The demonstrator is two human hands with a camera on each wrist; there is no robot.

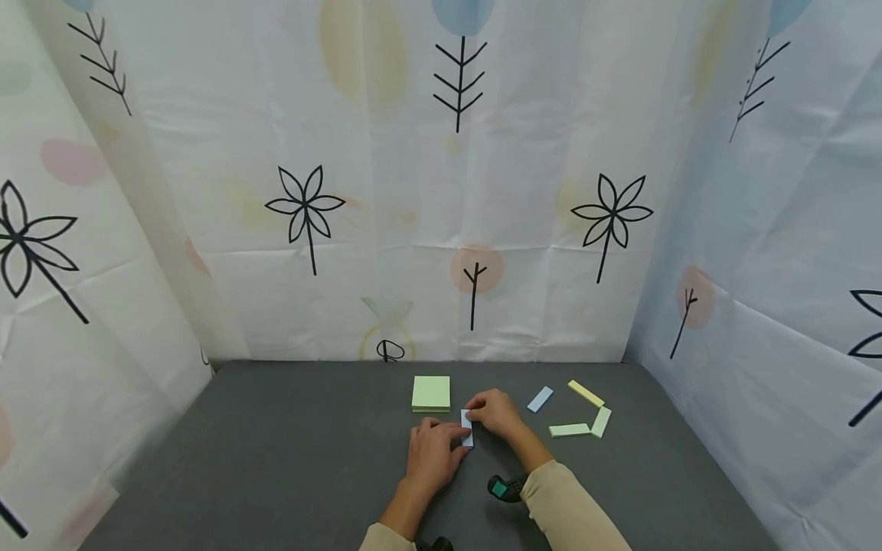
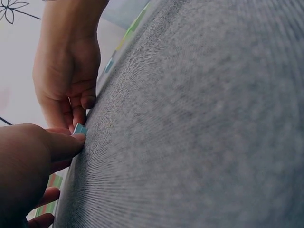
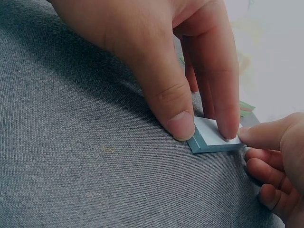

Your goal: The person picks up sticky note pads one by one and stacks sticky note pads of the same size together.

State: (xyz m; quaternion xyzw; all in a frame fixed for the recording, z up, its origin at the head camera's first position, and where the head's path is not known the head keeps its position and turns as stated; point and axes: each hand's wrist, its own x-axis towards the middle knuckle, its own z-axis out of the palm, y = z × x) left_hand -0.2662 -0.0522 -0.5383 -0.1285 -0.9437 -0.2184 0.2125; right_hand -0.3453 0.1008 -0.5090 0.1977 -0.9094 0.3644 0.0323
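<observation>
A small light-blue pad of narrow sticky notes (image 1: 467, 433) lies on the grey table between both hands. My left hand (image 1: 430, 458) pinches it from the near side, thumb at the near end and a fingertip on the pale top face (image 3: 209, 129). At the far end my right hand (image 1: 498, 413) grips the pad with its fingertips, the other fingers (image 3: 269, 196) curled beneath. From the left wrist view only a blue corner (image 2: 80, 128) of the pad shows beside the left thumb.
A square light-green sticky-note stack (image 1: 431, 392) sits just beyond the left hand. Toward the right lie another blue pad (image 1: 540, 399), a yellow strip pad (image 1: 586, 392) and two pale-green ones (image 1: 601, 422). Patterned white cloth (image 1: 524, 306) walls in the table (image 1: 310, 459).
</observation>
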